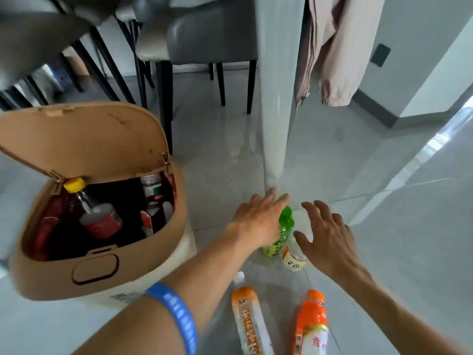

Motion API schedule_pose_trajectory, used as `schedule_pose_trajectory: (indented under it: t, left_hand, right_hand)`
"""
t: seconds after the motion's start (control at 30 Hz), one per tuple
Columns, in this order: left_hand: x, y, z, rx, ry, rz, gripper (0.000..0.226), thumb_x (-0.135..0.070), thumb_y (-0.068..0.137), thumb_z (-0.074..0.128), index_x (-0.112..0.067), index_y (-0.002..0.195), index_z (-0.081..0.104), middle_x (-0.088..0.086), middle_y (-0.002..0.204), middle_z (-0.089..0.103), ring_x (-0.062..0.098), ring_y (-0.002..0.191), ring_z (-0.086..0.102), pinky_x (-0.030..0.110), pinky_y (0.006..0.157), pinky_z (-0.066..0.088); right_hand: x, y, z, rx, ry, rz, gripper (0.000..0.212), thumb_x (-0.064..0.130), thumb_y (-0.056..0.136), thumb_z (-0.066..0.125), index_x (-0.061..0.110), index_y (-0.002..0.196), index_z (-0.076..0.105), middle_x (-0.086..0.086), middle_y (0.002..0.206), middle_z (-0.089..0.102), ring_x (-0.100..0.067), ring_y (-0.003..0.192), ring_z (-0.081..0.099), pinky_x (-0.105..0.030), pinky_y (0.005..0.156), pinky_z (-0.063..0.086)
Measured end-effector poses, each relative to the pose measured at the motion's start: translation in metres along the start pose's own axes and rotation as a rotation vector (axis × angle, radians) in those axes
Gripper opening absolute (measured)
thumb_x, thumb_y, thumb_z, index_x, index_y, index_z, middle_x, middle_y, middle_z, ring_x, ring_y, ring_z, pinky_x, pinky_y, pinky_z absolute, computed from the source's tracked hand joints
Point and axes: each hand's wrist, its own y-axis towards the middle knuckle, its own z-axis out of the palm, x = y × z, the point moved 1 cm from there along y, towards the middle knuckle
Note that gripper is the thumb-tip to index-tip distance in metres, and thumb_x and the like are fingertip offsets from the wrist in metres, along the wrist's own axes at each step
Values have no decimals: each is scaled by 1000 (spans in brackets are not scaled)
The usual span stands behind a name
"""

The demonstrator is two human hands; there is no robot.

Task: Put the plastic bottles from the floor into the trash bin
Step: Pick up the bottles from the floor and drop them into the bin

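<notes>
A tan trash bin (97, 267) stands at the left with its lid up and several bottles inside. On the floor stand a green bottle (282, 231) and a clear white-labelled bottle (294, 260). Nearer me are an orange-and-white bottle (249, 319) and an orange bottle (312, 321). My left hand (258, 219) hovers with spread fingers just left of the green bottle, partly over it. My right hand (327, 234) is spread above the clear bottle, covering its top. Neither hand holds anything.
A white table leg (275, 111) rises right behind the green bottle. Grey chairs with black legs (163, 98) stand behind the bin. A pink garment (335, 49) hangs at the upper right. Grey tiled floor stretches to the right.
</notes>
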Motion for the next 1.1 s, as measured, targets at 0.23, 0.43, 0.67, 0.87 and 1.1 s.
schedule_pose_trajectory:
  t: [0.23,0.43,0.67,0.87,1.1]
  left_hand:
    - [0,7,40,-151,-11,48,33,-3,87,65,-15,116,54,8,113,67,32,104,64,43,82,55]
    - [16,-10,-8,-282,-239,-31,18,-21,79,74,-15,94,65,7,101,69,30,94,63,37,77,52]
    - [34,-73,-178,-610,-298,33,33,-30,68,81,-23,97,69,-5,90,71,16,83,64,29,72,50]
    - [93,-187,-291,-831,-306,13,36,-42,66,81,-23,94,69,0,91,72,10,77,66,35,67,56]
    - [176,-217,-246,-442,-240,-222,29,-29,65,89,-27,89,73,-6,86,70,8,75,65,30,70,55]
  right_hand:
    - [-17,-4,27,57,153,-106,50,25,91,65,25,139,48,-2,129,60,-30,105,62,-37,80,51]
    - [23,5,-7,-130,322,-164,48,30,81,76,25,123,54,-4,106,73,-30,89,67,-36,70,50]
    - [103,17,-115,-501,623,-275,40,43,78,71,32,112,53,24,85,63,-7,69,59,-29,63,49]
    - [199,4,-186,-755,876,-497,35,35,84,72,23,112,56,29,89,59,1,70,57,-11,59,44]
    - [280,11,-133,-355,754,-581,32,35,82,74,34,106,52,20,88,63,1,75,61,-19,63,48]
